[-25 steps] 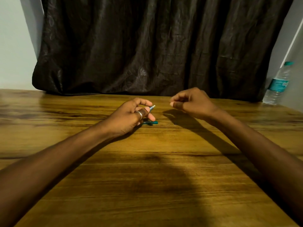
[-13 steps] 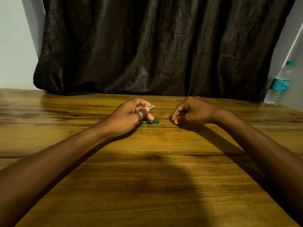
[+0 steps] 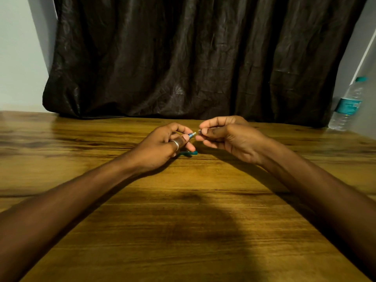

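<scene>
My left hand, with a ring on one finger, grips a small blue pen part whose pale tip points right. My right hand is raised just to the right of it, thumb and forefinger pinching a tiny piece close to that tip; the piece is too small to identify. A teal pen cap lies flat on the wooden table, partly hidden under my left fingers.
A dark curtain hangs behind the table's far edge. A clear water bottle with a teal cap and label stands at the far right by the wall.
My right hand dropped to the table half a second ago, then lifted and moved left, now pinching a tiny piece near the pen tip. My left hand stayed in place.
</scene>
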Tool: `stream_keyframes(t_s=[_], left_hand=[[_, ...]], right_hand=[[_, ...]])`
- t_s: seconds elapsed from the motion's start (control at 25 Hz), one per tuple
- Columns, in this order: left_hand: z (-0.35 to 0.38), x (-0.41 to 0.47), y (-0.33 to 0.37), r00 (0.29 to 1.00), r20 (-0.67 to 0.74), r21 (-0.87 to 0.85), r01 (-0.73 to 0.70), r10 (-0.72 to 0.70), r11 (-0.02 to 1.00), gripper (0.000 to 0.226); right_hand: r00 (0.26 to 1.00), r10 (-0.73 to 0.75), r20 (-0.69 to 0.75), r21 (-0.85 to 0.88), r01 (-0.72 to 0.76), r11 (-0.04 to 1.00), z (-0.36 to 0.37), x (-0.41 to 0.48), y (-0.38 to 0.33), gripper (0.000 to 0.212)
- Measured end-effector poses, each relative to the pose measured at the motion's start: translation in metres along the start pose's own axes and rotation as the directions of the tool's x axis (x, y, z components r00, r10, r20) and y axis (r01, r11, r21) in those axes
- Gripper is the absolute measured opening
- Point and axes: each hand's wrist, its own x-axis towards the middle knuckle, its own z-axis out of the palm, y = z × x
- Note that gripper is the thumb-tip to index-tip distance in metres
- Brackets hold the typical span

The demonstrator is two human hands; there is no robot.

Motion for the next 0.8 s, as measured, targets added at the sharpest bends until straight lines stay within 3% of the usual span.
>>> stream_keyframes(t_s=[0.8], left_hand=[[0.0015, -0.0016, 0.0022, 1.000, 0.015, 0.021, 0.005, -0.005, 1.000, 0.017]], right_hand=[[1.000, 0.007, 0.025, 0.008, -0.007, 1.000, 0.0078, -0.0026, 0.0017, 0.019]])
